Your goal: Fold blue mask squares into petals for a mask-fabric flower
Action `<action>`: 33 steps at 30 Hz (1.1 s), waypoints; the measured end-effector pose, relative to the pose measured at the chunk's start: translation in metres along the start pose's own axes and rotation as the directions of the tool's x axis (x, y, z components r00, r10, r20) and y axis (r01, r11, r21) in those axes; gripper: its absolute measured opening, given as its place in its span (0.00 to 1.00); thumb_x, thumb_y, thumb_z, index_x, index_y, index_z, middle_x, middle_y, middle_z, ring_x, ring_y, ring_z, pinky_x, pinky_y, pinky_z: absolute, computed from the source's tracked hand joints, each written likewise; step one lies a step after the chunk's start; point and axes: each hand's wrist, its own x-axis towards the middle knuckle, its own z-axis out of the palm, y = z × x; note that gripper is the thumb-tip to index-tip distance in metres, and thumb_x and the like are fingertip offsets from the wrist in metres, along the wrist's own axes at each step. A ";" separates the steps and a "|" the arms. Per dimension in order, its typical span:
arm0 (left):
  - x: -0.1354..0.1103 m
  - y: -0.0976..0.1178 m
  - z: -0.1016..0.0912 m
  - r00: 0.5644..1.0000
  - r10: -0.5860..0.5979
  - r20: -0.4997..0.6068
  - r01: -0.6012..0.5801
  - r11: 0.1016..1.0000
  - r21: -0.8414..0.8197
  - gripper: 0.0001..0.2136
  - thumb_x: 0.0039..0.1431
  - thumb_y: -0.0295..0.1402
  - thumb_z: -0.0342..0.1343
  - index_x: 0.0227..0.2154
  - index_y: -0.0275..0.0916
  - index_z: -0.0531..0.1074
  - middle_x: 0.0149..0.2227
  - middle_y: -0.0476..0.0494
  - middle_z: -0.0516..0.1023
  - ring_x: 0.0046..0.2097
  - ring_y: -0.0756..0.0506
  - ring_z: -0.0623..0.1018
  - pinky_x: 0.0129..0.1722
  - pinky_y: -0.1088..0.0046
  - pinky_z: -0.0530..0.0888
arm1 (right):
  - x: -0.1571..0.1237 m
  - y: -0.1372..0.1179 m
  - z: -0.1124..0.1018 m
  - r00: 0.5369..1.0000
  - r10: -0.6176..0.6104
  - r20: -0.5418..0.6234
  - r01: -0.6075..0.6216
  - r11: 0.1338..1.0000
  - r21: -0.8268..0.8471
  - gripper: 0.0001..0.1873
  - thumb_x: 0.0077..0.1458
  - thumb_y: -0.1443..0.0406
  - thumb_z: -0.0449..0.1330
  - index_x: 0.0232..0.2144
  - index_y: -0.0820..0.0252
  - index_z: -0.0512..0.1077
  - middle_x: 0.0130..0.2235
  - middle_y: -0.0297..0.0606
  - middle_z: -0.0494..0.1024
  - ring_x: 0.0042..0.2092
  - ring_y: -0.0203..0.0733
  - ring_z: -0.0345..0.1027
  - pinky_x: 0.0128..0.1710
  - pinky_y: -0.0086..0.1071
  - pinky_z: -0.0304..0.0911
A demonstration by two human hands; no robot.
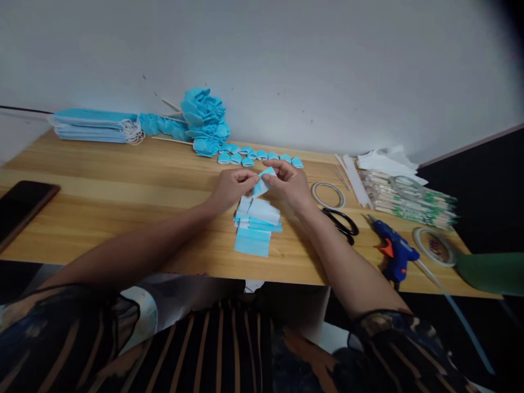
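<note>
My left hand (pixel 231 187) and my right hand (pixel 289 183) meet above the middle of the wooden table (pixel 123 213). Both pinch one small blue strip of mask fabric (pixel 262 182), held tilted between the fingertips. Right under the hands lies a loose pile of cut blue and white fabric pieces (pixel 257 225). Just beyond the hands runs a row of small folded blue petals (pixel 257 156).
At the back left lie a stack of blue face masks (pixel 94 124) and a blue fabric flower on sticks (pixel 203 120). Right of my hands are a tape roll (pixel 328 195), black scissors (pixel 343 224), a blue glue gun (pixel 393 248), packed chopsticks (pixel 409 203). A phone (pixel 20 207) lies far left.
</note>
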 end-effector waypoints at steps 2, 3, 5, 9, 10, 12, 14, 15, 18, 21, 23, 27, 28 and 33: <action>0.000 0.002 0.000 0.999 -0.036 -0.007 0.036 0.999 -0.022 0.09 0.57 0.35 0.61 0.25 0.36 0.78 0.19 0.52 0.74 0.24 0.53 0.71 0.27 0.77 0.66 | 0.001 0.000 0.000 1.000 0.014 -0.014 -0.014 0.999 0.033 0.19 0.47 0.57 0.71 0.42 0.56 0.79 0.31 0.31 0.77 0.32 0.36 0.68 0.37 0.35 0.66; 0.000 0.003 0.000 0.998 -0.056 -0.007 0.056 0.998 -0.039 0.08 0.57 0.34 0.61 0.25 0.36 0.78 0.20 0.52 0.74 0.24 0.53 0.71 0.27 0.77 0.67 | 0.001 0.000 0.000 1.000 0.014 -0.020 -0.013 0.999 0.043 0.18 0.46 0.57 0.72 0.40 0.57 0.79 0.31 0.31 0.77 0.32 0.36 0.68 0.37 0.35 0.66; 0.000 0.004 0.000 0.995 -0.099 0.000 0.099 0.992 -0.080 0.09 0.58 0.33 0.61 0.24 0.36 0.77 0.20 0.51 0.74 0.23 0.53 0.70 0.27 0.77 0.67 | 0.001 -0.001 0.000 0.999 -0.007 -0.038 0.008 1.000 0.029 0.16 0.45 0.57 0.72 0.36 0.57 0.79 0.31 0.31 0.78 0.32 0.36 0.68 0.36 0.34 0.65; 0.002 0.001 -0.001 0.980 -0.191 0.058 0.199 0.961 -0.194 0.12 0.59 0.33 0.61 0.21 0.36 0.74 0.20 0.50 0.74 0.23 0.53 0.70 0.27 0.77 0.68 | -0.001 -0.003 0.001 0.992 -0.102 -0.075 0.092 0.987 -0.132 0.08 0.48 0.60 0.69 0.31 0.57 0.79 0.31 0.32 0.78 0.33 0.36 0.67 0.36 0.34 0.63; 0.002 0.000 -0.001 0.976 -0.203 0.075 0.215 0.951 -0.224 0.12 0.59 0.33 0.61 0.21 0.36 0.74 0.20 0.49 0.74 0.23 0.53 0.71 0.27 0.77 0.68 | -0.001 -0.003 0.000 0.989 -0.131 -0.074 0.116 0.978 -0.173 0.05 0.49 0.62 0.67 0.30 0.56 0.80 0.31 0.32 0.79 0.33 0.37 0.68 0.37 0.34 0.63; 0.004 -0.001 -0.001 0.971 -0.218 0.101 0.237 0.932 -0.275 0.12 0.59 0.34 0.62 0.22 0.35 0.75 0.21 0.49 0.75 0.24 0.53 0.72 0.28 0.77 0.69 | -0.002 -0.005 0.000 0.978 -0.200 -0.061 0.181 0.956 -0.230 0.05 0.49 0.66 0.63 0.29 0.55 0.81 0.33 0.33 0.80 0.36 0.39 0.70 0.40 0.36 0.65; 0.005 -0.002 -0.002 0.967 -0.225 0.116 0.251 0.915 -0.315 0.11 0.59 0.34 0.63 0.22 0.35 0.75 0.22 0.48 0.75 0.24 0.53 0.72 0.28 0.76 0.69 | -0.002 -0.006 0.000 0.963 -0.267 -0.036 0.249 0.934 -0.258 0.09 0.49 0.69 0.61 0.28 0.54 0.81 0.34 0.34 0.81 0.39 0.41 0.73 0.45 0.38 0.67; 0.005 -0.003 -0.002 0.966 -0.228 0.121 0.256 0.909 -0.330 0.11 0.58 0.34 0.63 0.22 0.35 0.75 0.22 0.48 0.75 0.24 0.53 0.73 0.29 0.76 0.69 | -0.003 -0.007 0.000 0.958 -0.286 -0.025 0.269 0.926 -0.264 0.10 0.49 0.70 0.60 0.28 0.53 0.81 0.34 0.34 0.81 0.40 0.42 0.73 0.47 0.40 0.67; 0.005 -0.004 -0.002 0.967 -0.220 0.127 0.251 0.898 -0.361 0.11 0.57 0.36 0.66 0.23 0.35 0.75 0.23 0.47 0.76 0.26 0.52 0.73 0.29 0.75 0.70 | -0.004 -0.010 0.000 0.959 -0.281 -0.017 0.267 0.925 -0.272 0.12 0.48 0.72 0.60 0.27 0.51 0.81 0.36 0.35 0.82 0.43 0.44 0.75 0.52 0.43 0.67; 0.005 -0.005 -0.003 0.971 -0.204 0.128 0.238 0.898 -0.371 0.12 0.55 0.39 0.68 0.25 0.35 0.77 0.25 0.46 0.77 0.27 0.51 0.74 0.30 0.74 0.71 | -0.004 -0.011 0.000 0.964 -0.264 -0.012 0.251 0.929 -0.271 0.13 0.48 0.72 0.59 0.27 0.51 0.81 0.38 0.35 0.83 0.46 0.45 0.75 0.56 0.46 0.66; 0.005 -0.005 -0.003 0.971 -0.198 0.134 0.235 0.897 -0.374 0.13 0.54 0.40 0.68 0.26 0.36 0.77 0.26 0.46 0.78 0.28 0.51 0.74 0.30 0.74 0.71 | -0.004 -0.011 -0.001 0.965 -0.261 -0.006 0.250 0.931 -0.265 0.13 0.48 0.73 0.59 0.27 0.50 0.81 0.39 0.34 0.83 0.47 0.46 0.76 0.57 0.46 0.66; 0.005 -0.005 -0.004 0.973 -0.186 0.136 0.224 0.901 -0.371 0.12 0.55 0.41 0.68 0.26 0.36 0.77 0.25 0.48 0.76 0.28 0.51 0.73 0.30 0.74 0.72 | -0.004 -0.010 -0.002 0.970 -0.244 -0.001 0.236 0.939 -0.249 0.13 0.48 0.72 0.60 0.27 0.51 0.82 0.40 0.35 0.83 0.48 0.46 0.76 0.57 0.46 0.66; 0.005 -0.005 -0.004 0.974 -0.183 0.130 0.219 0.902 -0.371 0.12 0.55 0.40 0.68 0.27 0.36 0.78 0.25 0.48 0.76 0.28 0.51 0.73 0.30 0.74 0.72 | -0.004 -0.010 -0.002 0.971 -0.240 0.003 0.234 0.941 -0.247 0.13 0.48 0.72 0.60 0.27 0.51 0.82 0.40 0.36 0.83 0.48 0.46 0.76 0.57 0.46 0.66; 0.006 -0.007 -0.004 0.980 -0.171 0.102 0.196 0.917 -0.347 0.11 0.56 0.40 0.67 0.29 0.35 0.79 0.26 0.49 0.76 0.27 0.52 0.73 0.31 0.74 0.73 | -0.003 -0.007 -0.002 0.966 -0.259 0.015 0.256 0.937 -0.236 0.12 0.48 0.72 0.60 0.27 0.52 0.82 0.40 0.37 0.84 0.48 0.47 0.76 0.57 0.46 0.66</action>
